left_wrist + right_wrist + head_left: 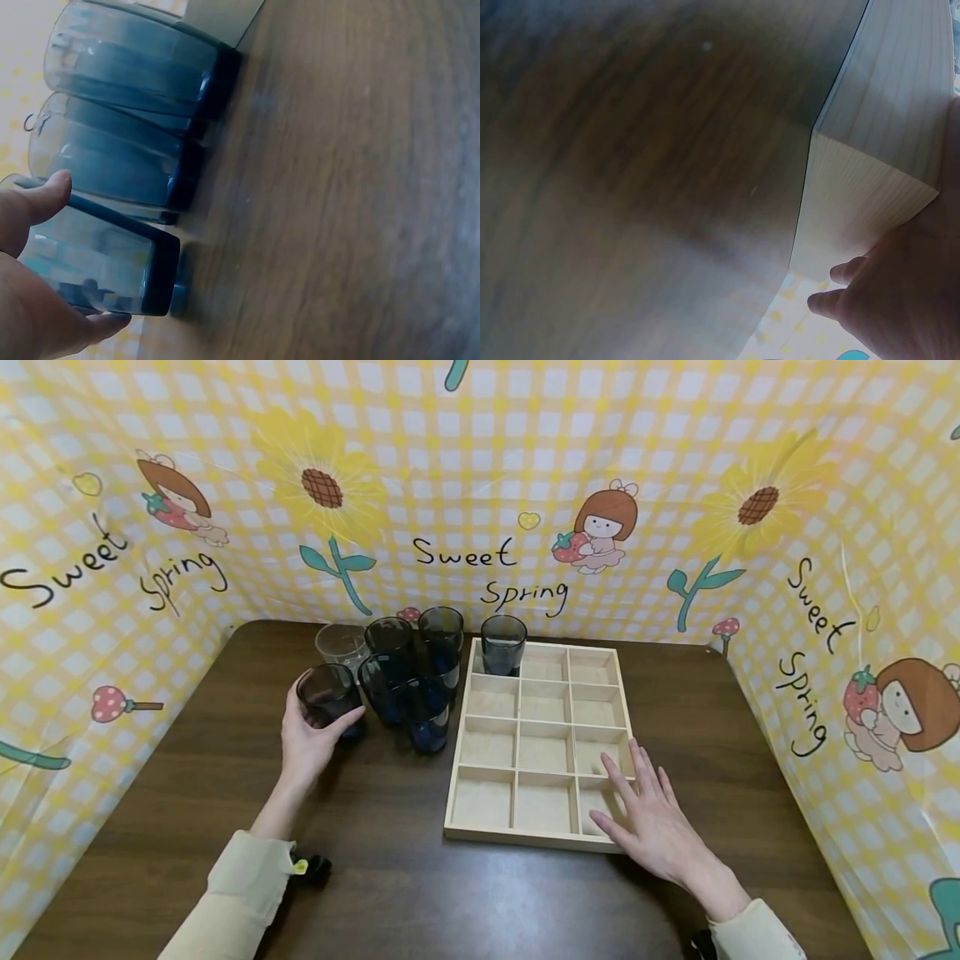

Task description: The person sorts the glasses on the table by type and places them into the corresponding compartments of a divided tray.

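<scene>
My left hand (309, 743) grips a dark blue drinking glass (330, 693) at the left of the group, thumb on one side and fingers round the other. In the left wrist view this glass (112, 259) stands close to the tabletop; whether its base touches I cannot tell. Just right of it are several more blue glasses (429, 718), upright and close together. A wooden compartment tray (525, 837) lies to their right, with one blue glass (503, 647) in its back left compartment. My right hand (656, 818) spreads its fingers over the tray's front right corner, holding nothing.
A clear glass (337, 643) stands behind the held one, partly hidden. The dark wooden table (390, 893) is bordered at the back and sides by a yellow checked cloth (465, 485). A black object (311, 870) is at the left wrist.
</scene>
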A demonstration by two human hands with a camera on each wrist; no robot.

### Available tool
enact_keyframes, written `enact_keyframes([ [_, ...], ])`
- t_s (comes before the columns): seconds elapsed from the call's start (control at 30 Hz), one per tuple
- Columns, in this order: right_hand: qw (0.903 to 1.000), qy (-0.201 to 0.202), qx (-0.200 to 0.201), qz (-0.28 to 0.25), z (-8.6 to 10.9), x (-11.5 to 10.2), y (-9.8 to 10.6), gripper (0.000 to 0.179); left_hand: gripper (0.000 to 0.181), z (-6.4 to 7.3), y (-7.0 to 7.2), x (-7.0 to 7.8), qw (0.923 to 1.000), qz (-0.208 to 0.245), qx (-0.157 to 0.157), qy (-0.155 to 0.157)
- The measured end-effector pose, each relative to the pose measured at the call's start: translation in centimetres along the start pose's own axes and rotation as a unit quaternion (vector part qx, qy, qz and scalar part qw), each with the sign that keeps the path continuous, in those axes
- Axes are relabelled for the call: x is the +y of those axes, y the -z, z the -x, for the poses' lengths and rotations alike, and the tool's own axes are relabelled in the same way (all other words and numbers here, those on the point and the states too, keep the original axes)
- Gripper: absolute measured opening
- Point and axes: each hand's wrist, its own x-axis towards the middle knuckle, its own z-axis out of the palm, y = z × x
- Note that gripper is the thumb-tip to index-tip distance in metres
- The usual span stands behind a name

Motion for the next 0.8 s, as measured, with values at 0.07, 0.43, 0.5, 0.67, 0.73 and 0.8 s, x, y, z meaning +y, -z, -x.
enact_keyframes([
  [0.07, 1.0000, -0.001, -0.003, 0.001, 0.0, -0.1, 0.1, 0.083, 0.100, 0.1, 0.4, 0.3, 1.0000, 0.003, -0.001, 0.005],
  [0.43, 1.0000, -0.001, -0.009, 0.003, -0.2, -0.1, 0.1, 0.085, 0.094, -0.1, 3.7, 2.4, 0.9984, -0.006, -0.055, -0.013],
  [0.5, 0.9999, 0.001, -0.009, 0.006, -0.2, -0.1, 0.1, 0.087, 0.091, -0.2, 4.1, 2.6, 0.9976, -0.013, -0.064, -0.024],
  [0.67, 0.9999, -0.001, -0.012, 0.007, -0.2, 0.0, 0.2, 0.092, 0.083, -0.5, 4.1, 3.4, 0.9961, -0.003, -0.079, -0.039],
  [0.73, 0.9999, -0.003, -0.012, 0.004, -0.2, -0.1, 0.2, 0.093, 0.081, -0.5, 3.9, 4.0, 0.9957, 0.006, -0.083, -0.042],
  [0.8, 0.9999, -0.004, -0.013, 0.001, -0.2, -0.1, 0.1, 0.094, 0.080, -0.5, 3.7, 4.7, 0.9950, 0.025, -0.086, -0.046],
])
